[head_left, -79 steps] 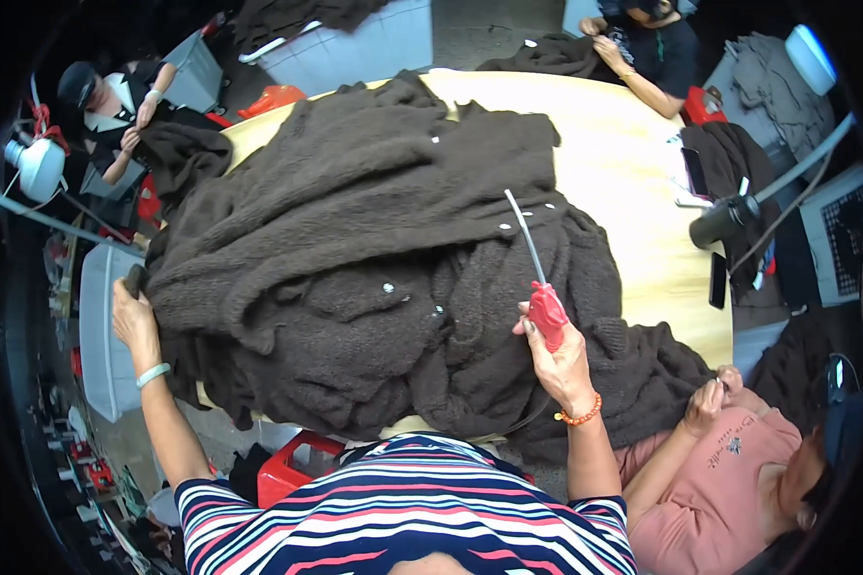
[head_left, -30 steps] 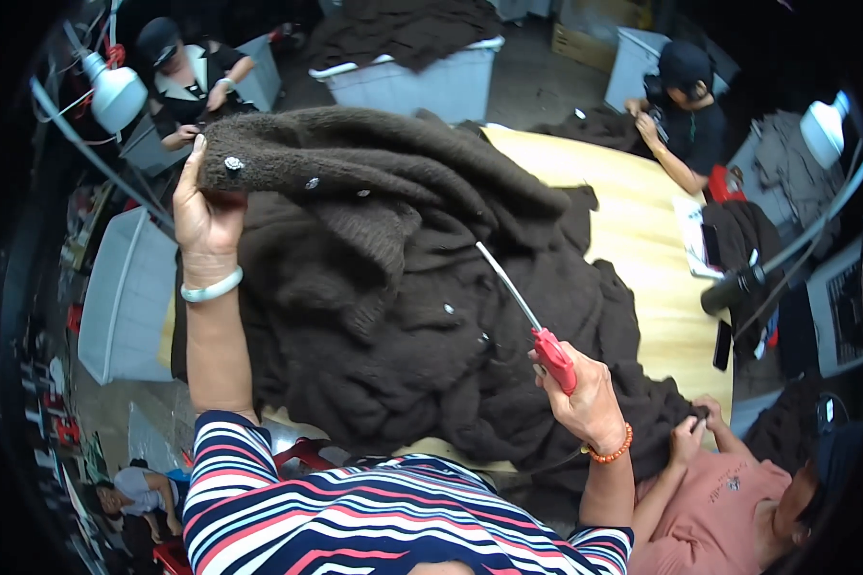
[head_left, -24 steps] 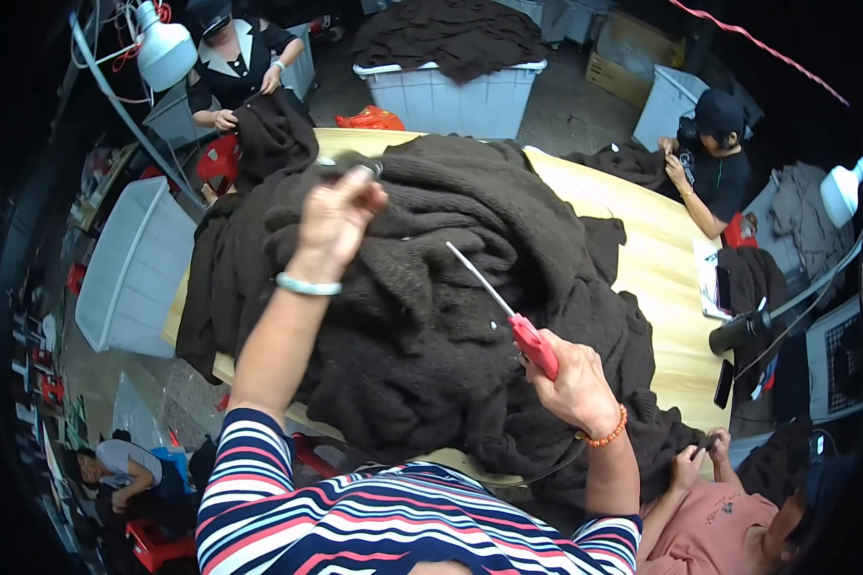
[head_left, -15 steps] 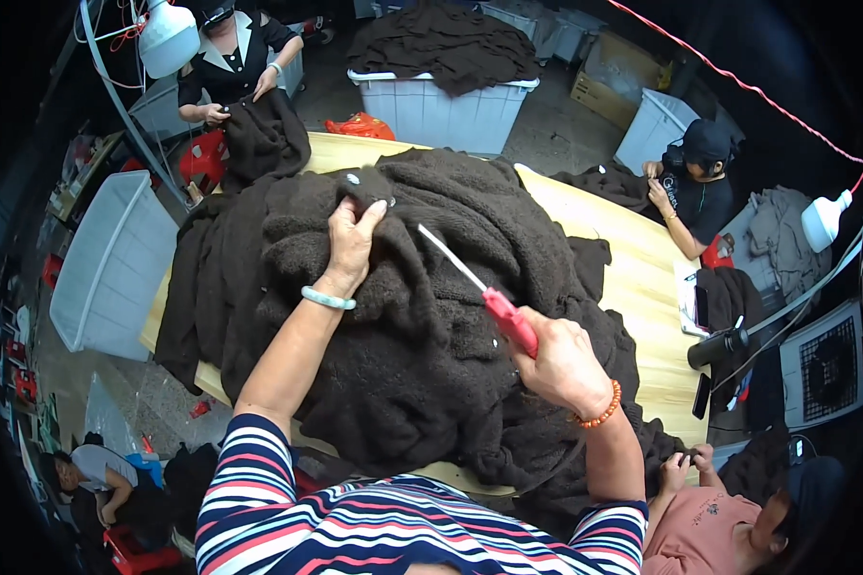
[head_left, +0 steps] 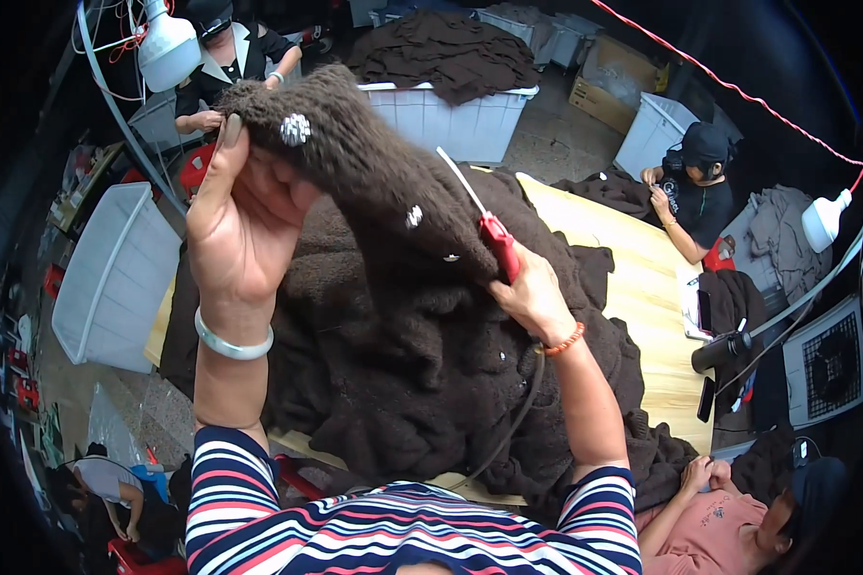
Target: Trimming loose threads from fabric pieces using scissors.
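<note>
My left hand [head_left: 244, 220] is raised, its fingers closed on the end of a dark brown knitted garment [head_left: 364, 158] and lifting it up close. Shiny silvery buttons [head_left: 295, 129] sit in a row along the lifted edge. In my right hand [head_left: 535, 299] is a red air blow gun [head_left: 496, 240] with a long thin metal nozzle, pointing up and to the left beside the garment. My right fingers also meet the knit's lower edge. A hose [head_left: 520, 412] runs down from near my right wrist. Beneath lies a big heap of brown knitwear [head_left: 393, 402].
The heap covers much of a pale wooden table [head_left: 657, 297]. Co-workers handle dark cloth at far left, far right and near right. A piled white bin [head_left: 441, 120] stands beyond, another bin [head_left: 115, 278] at left. A black cylinder [head_left: 719, 351] and lamp [head_left: 825, 222] are at right.
My left hand has come up and left, raising the buttoned garment edge from the heap. My right hand with the blow gun has moved slightly up, now against the garment.
</note>
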A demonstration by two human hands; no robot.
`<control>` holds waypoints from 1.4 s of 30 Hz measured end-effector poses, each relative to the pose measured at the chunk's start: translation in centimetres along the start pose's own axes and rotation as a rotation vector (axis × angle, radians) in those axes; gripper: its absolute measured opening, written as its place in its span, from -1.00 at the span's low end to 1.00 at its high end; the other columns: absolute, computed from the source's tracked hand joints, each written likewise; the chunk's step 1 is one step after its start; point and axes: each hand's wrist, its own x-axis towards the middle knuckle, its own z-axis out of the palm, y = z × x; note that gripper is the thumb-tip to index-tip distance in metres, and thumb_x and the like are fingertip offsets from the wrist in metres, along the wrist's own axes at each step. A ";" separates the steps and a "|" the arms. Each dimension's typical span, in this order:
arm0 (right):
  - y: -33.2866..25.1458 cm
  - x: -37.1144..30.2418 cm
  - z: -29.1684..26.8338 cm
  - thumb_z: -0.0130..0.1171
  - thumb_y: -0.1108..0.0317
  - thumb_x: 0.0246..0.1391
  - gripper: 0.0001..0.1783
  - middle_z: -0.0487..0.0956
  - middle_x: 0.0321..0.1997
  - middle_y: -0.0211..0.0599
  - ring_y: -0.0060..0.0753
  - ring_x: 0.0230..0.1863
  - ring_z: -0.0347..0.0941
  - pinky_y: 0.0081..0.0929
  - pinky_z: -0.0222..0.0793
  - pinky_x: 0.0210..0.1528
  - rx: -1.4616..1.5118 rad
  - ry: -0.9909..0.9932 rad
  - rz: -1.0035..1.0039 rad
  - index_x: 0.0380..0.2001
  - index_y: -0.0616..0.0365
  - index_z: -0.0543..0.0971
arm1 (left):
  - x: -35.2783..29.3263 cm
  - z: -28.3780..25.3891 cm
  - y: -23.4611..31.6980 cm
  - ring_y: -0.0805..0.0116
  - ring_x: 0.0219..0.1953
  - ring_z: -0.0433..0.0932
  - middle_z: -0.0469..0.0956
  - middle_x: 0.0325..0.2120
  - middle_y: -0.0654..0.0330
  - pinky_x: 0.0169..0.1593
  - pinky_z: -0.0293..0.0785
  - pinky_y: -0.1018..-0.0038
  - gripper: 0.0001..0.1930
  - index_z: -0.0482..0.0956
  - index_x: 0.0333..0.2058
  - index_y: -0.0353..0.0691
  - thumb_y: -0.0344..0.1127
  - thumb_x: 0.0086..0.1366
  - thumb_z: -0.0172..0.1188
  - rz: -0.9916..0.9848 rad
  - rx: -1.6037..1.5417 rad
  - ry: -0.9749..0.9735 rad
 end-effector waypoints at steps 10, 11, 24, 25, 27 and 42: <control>-1.8 -11.6 -9.4 0.43 0.44 -0.09 -0.44 0.50 -0.11 -0.38 -0.53 -0.10 0.41 -0.52 0.35 -0.01 0.457 -0.169 0.445 -0.01 0.28 0.43 | 0.1 -10.8 -6.6 0.29 -0.07 0.58 0.59 -0.14 0.18 -0.11 0.65 0.25 -0.79 0.49 -0.09 -0.21 -0.26 0.42 0.01 -0.300 0.211 0.352; -0.8 -11.3 -8.2 0.35 0.42 0.01 -0.68 0.55 -0.33 -0.40 -0.56 -0.29 0.46 -0.54 0.41 -0.20 0.352 -0.272 0.524 -0.17 0.28 0.52 | -0.9 -13.2 -8.5 0.22 -0.07 0.58 0.57 -0.10 0.11 -0.09 0.64 0.16 -0.77 0.46 -0.05 -0.25 -0.30 0.41 0.00 -0.417 0.119 0.354; -2.8 -12.2 -7.7 0.22 0.28 0.09 -0.75 0.57 -0.47 0.03 0.10 -0.34 0.57 -0.21 0.45 -0.25 -0.128 -0.220 0.322 -0.19 0.17 0.55 | -3.2 -14.2 -14.8 0.25 0.02 0.52 0.59 -0.11 0.18 0.23 0.26 0.04 -0.77 0.43 -0.01 -0.21 -0.31 0.41 0.05 -0.568 -0.060 0.417; -3.1 -11.3 -7.6 0.22 0.25 0.10 -0.75 0.57 -0.47 0.04 0.14 -0.33 0.56 -0.17 0.45 -0.25 -0.147 -0.228 0.283 -0.21 0.17 0.54 | -2.9 -13.1 -15.2 0.28 -0.03 0.53 0.57 -0.16 0.22 0.18 0.31 0.03 -0.82 0.43 -0.06 -0.18 -0.31 0.42 0.03 -0.531 0.073 0.468; -3.7 -9.6 -6.8 0.20 0.19 0.11 -0.74 0.58 -0.46 0.04 0.18 -0.31 0.54 -0.09 0.43 -0.23 -0.165 -0.254 0.253 -0.26 0.14 0.54 | -2.3 -12.3 -15.6 0.37 -0.12 0.55 0.56 -0.23 0.29 0.10 0.41 0.09 -0.87 0.43 -0.10 -0.14 -0.32 0.43 0.01 -0.459 0.196 0.532; -1.2 -8.5 -4.4 0.17 0.30 0.12 -0.77 0.58 -0.51 -0.04 0.03 -0.39 0.58 -0.23 0.46 -0.27 -0.020 -0.255 0.211 -0.21 0.20 0.52 | -3.4 -6.9 -13.4 0.49 -0.27 0.58 0.62 -0.26 0.15 -0.24 0.48 0.59 -0.29 0.18 0.23 -0.37 -0.12 0.27 0.30 -0.725 0.694 0.471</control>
